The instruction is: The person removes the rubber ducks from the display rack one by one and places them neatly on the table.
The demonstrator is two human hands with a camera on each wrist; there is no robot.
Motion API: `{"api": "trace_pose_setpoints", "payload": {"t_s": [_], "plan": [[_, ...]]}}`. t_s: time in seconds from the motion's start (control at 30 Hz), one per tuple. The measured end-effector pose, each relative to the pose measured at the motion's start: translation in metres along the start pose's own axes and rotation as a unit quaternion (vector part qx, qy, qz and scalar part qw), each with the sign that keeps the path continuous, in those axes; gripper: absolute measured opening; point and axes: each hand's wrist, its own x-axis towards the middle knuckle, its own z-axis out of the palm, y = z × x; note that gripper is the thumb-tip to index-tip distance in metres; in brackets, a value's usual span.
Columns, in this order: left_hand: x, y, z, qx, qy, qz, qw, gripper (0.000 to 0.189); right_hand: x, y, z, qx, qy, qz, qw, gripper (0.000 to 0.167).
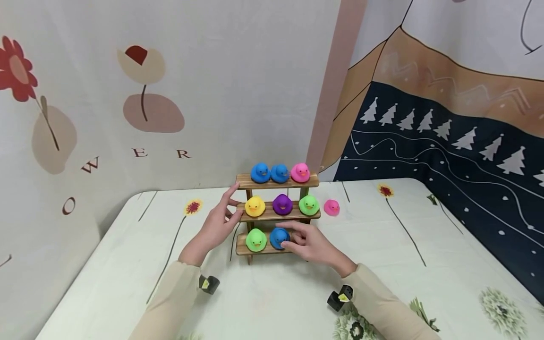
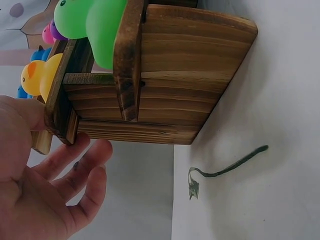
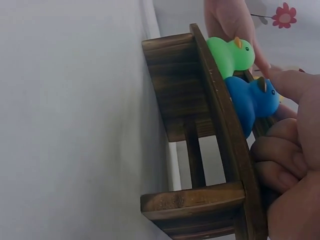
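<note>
A three-tier wooden shelf (image 1: pixel 278 215) carries small rubber ducks. On the bottom tier sit a green duck (image 1: pixel 256 240) and, to its right, a blue duck (image 1: pixel 278 237). My right hand (image 1: pixel 311 243) pinches that blue duck between thumb and index finger, with the other fingers curled by the shelf board. At the shelf's left side my left hand (image 1: pixel 216 227) grips the end of the middle tier, thumb in front and fingers behind. A yellow duck (image 1: pixel 255 206), a purple duck (image 1: pixel 282 204) and a second green duck (image 1: pixel 309 205) stand on that middle tier.
Up on the top tier are two blue ducks, one the left blue duck (image 1: pixel 260 173), and a pink duck (image 1: pixel 300 173). Another pink duck (image 1: pixel 331 208) lies on the flower-print tablecloth (image 1: pixel 263 302), right of the shelf. Behind the table hangs a printed curtain (image 1: pixel 246 85).
</note>
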Motion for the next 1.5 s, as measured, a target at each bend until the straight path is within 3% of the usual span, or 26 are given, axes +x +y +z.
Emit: {"api": "trace_pose_setpoints", "payload": {"t_s": [0.67,0.93,1.5], "plan": [[-0.0021,0.0007,-0.0004,-0.004,0.005,0.004,1.0,0.069,0.0012,-0.0033,0.0048,-0.012,0.007,-0.004,0.9999,0.034],[-0.0023,0.0023,-0.0007,-0.007,0.003,0.002,1.0,0.069,0.0011,-0.0057,0.0037,-0.012,0.004,0.026,0.9996,0.031],[-0.0026,0.0024,-0.0003,-0.015,0.008,0.006,0.9998,0.07,0.002,-0.0056,-0.0007,-0.012,-0.008,0.038,0.9992,0.028]]}}
